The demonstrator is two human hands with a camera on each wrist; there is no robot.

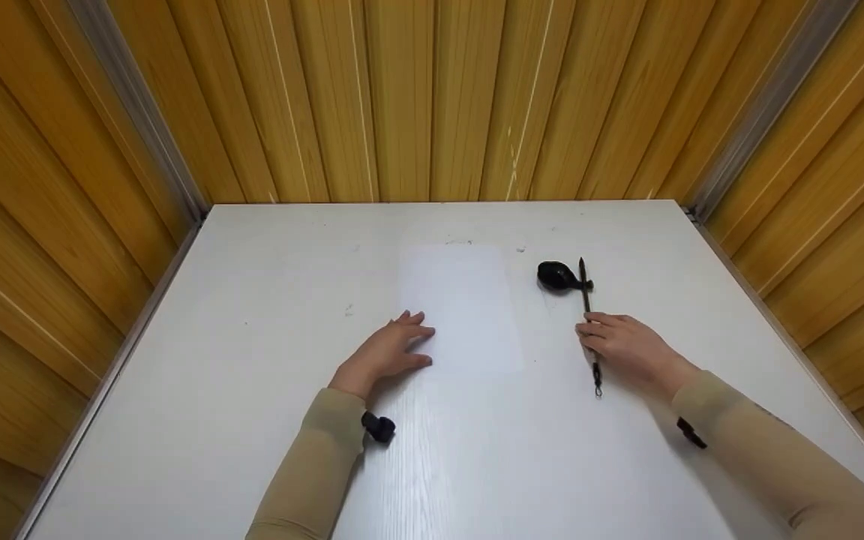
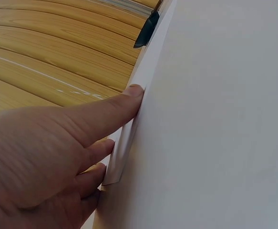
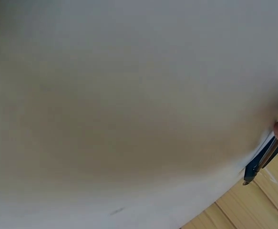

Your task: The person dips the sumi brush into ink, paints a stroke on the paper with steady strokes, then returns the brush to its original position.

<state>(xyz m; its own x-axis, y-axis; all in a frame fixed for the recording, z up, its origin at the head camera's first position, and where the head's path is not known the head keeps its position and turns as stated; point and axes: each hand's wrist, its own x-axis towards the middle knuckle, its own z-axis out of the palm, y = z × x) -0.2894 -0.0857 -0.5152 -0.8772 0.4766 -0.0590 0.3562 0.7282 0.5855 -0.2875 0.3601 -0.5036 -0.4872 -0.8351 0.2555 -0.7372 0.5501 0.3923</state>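
Observation:
A white sheet of paper (image 1: 466, 300) lies on the white table, faint against it. My left hand (image 1: 391, 349) rests at the sheet's left edge with fingers and thumb spread apart; in the left wrist view the thumb touches the paper (image 2: 150, 67). To the right of the sheet, my right hand (image 1: 631, 345) holds a writing brush (image 1: 586, 296) with its dark pointed tip toward the back wall and a hanging loop at the near end. The brush crosses the narrow neck of a glossy black rounded object (image 1: 554, 276), whose kind I cannot tell.
The white table (image 1: 214, 435) reaches back to a yellow wood-grain panel wall (image 1: 402, 105), with similar panels on the left and right. Grey metal posts (image 1: 139, 112) stand at the corners. Small dark marks dot the tabletop near the paper.

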